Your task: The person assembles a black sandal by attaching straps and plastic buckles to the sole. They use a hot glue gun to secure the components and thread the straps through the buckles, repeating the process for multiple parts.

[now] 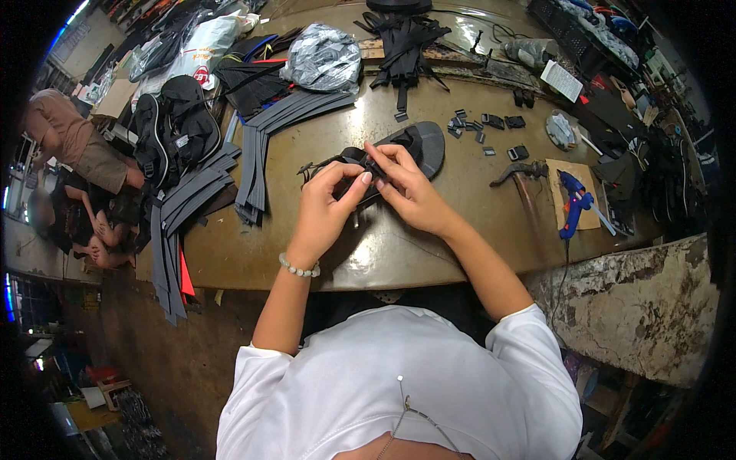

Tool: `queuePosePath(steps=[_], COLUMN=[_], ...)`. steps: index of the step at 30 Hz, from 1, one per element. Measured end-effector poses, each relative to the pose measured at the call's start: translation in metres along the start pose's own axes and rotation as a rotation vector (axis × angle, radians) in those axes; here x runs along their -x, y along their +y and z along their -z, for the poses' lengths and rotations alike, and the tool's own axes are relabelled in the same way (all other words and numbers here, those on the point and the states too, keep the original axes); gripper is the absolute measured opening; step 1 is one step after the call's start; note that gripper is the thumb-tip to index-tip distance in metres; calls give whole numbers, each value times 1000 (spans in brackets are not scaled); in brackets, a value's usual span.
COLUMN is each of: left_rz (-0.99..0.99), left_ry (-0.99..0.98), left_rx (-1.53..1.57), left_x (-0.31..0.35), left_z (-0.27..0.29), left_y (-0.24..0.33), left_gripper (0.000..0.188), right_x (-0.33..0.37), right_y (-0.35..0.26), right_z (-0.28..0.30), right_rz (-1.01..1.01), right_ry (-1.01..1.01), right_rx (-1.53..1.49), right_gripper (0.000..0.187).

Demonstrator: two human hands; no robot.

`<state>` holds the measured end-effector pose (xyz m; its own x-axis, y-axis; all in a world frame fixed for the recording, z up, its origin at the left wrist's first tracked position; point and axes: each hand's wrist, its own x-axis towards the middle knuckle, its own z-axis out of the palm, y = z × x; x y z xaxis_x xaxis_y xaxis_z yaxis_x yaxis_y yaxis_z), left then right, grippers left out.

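Observation:
A black sandal [432, 147] lies on the table in front of me, its grey-topped sole end pointing to the far right. Over its straps, my left hand [326, 207] is closed in a pinch, thumb against fingertips. My right hand [416, 196] is also closed, its fingers meeting the left ones at a black strap of the sandal. The fingers hide most of the strap, so its exact fastening cannot be made out. Black strap ends [308, 170] stick out beside my left hand.
Black plastic buckles [493, 121], a hammer [529, 201] and a blue glue gun [572, 205] on cardboard lie to the right. Grey strips [257, 165] and finished black sandals [152, 146] occupy the left. Black straps [404, 46] are piled behind. Other people sit at far left.

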<state>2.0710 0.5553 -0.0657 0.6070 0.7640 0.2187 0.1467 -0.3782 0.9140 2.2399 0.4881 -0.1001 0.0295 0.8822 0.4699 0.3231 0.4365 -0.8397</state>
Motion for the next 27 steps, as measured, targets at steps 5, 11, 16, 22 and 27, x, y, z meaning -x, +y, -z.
queuePosePath(steps=[5,11,16,22,27], left_rz=[36,160,96,189,196], left_ry=[-42,39,144,37,80], left_rx=[97,33,355,402,402], left_x=[-1,-4,-4,-6,-5], left_z=[-3,-6,-12,-8,-10], left_y=[-2,-2,-2,-11,-12], left_gripper=[17,15,17,16,15], right_x=[-1,1,1,2,2], right_y=[-2,-1,2,3,1], right_z=[1,-2,-11,-10,-10], right_rz=[-30,-102,7,-103,-84], right_ry=[8,185,256,263,218], right_rx=[-103,-71,-5,-150,-34], right_gripper=[54,37,37,39,37])
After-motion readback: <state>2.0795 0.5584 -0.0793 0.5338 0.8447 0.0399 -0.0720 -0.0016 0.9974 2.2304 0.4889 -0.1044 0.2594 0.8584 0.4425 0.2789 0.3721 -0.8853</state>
